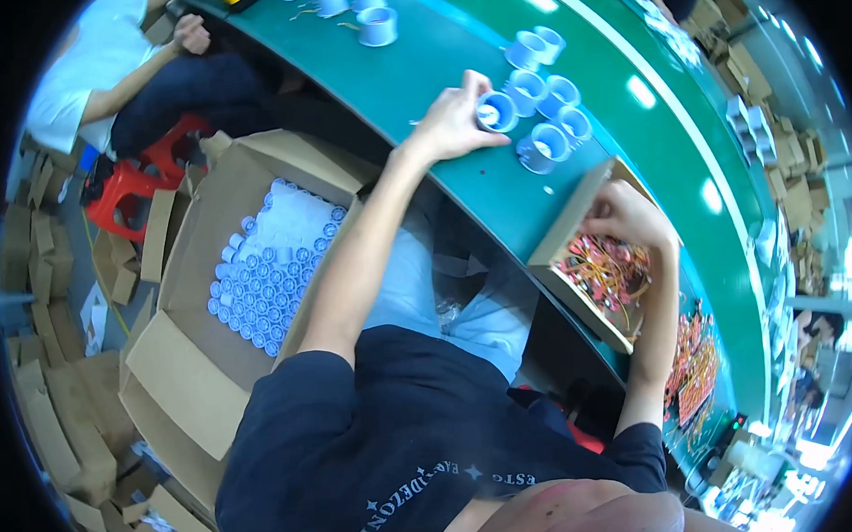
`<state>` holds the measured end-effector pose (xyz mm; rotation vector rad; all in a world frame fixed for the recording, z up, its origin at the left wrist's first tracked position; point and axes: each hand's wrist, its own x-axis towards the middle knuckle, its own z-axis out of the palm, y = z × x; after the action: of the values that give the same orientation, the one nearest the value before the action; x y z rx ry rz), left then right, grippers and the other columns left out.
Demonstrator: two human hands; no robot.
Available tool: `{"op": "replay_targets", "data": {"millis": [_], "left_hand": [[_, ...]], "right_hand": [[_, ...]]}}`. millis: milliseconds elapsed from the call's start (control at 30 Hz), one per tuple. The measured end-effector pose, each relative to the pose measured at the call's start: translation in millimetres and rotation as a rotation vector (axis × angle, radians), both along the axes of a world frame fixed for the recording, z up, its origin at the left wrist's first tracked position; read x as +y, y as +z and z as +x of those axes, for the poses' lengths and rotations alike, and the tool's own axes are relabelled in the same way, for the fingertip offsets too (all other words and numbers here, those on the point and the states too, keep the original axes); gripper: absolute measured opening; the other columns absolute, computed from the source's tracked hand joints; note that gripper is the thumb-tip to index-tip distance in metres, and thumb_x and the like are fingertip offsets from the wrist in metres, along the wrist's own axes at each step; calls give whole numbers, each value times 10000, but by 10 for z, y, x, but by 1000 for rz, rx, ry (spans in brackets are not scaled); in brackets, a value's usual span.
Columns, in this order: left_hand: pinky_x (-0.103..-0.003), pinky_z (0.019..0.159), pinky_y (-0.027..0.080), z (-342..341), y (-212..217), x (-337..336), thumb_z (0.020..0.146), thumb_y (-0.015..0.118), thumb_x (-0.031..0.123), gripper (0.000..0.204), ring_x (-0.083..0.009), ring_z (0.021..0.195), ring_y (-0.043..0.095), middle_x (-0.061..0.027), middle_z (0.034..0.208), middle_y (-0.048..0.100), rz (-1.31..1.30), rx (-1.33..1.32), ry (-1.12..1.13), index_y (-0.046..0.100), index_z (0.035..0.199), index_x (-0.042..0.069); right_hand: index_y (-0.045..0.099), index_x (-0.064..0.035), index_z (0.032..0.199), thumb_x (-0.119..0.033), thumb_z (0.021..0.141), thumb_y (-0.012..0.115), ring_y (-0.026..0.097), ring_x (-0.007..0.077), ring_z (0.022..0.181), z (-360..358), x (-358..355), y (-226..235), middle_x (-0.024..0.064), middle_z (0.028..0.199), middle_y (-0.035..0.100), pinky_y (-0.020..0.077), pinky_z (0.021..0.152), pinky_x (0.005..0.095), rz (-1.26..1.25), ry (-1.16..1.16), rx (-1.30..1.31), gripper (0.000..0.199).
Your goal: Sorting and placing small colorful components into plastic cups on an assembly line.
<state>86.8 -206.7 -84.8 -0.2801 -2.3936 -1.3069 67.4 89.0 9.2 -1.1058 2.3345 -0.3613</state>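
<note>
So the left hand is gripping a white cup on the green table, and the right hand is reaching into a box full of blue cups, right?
Not quite. In the head view, the right hand reaches into a box of red and yellow wired parts. The blue cups fill the carton by the left arm. The left hand does grip a white cup.

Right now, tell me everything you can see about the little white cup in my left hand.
The cup is a small, round, white plastic-looking piece with a bluish tint and an open mouth facing the camera. The left hand grips it by its side, above the green table. It sits at the edge of a cluster of similar cups standing on that table.
</note>
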Motion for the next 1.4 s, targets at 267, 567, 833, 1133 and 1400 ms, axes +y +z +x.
{"op": "replay_targets", "data": {"millis": [267,567,833,1133,1400], "left_hand": [[-454,813,458,-43,-52,63,625,823,302,655,-382,967,569,-171,1047,557,76,153,2,442,1106,75],[-435,892,416,-36,-167,49,667,749,197,572,-345,1048,530,-157,1111,520,134,92,33,449,1142,88],[-442,760,505,-104,-23,-24,624,813,231,640,-371,888,621,-197,973,606,265,-37,100,428,1101,44],[-399,846,481,-91,45,-54,627,814,50,641,-323,986,601,-185,1080,569,226,79,-21,369,1088,39],[-344,915,457,-15,12,-16,643,805,6,669,-246,1039,563,-146,1124,530,163,58,-33,334,1117,50]], "right_hand": [[452,-45,654,-65,791,664,488,102,642,15,415,298,29,716,537,381,554,241,-279,-267,-92,253],[498,-68,892,-216,884,624,471,96,633,-108,801,586,-2,759,468,376,539,218,-516,-591,-202,194],[432,-17,1336,-193,982,503,522,83,854,-307,437,340,15,1038,551,445,764,229,-1179,-1085,-186,401],[623,-8,1048,-171,877,660,565,78,842,325,-504,529,22,914,608,467,794,240,-809,-375,20,239],[629,6,1071,-156,885,645,603,102,776,522,-524,-79,54,902,647,507,739,246,-771,-371,191,247]]}}
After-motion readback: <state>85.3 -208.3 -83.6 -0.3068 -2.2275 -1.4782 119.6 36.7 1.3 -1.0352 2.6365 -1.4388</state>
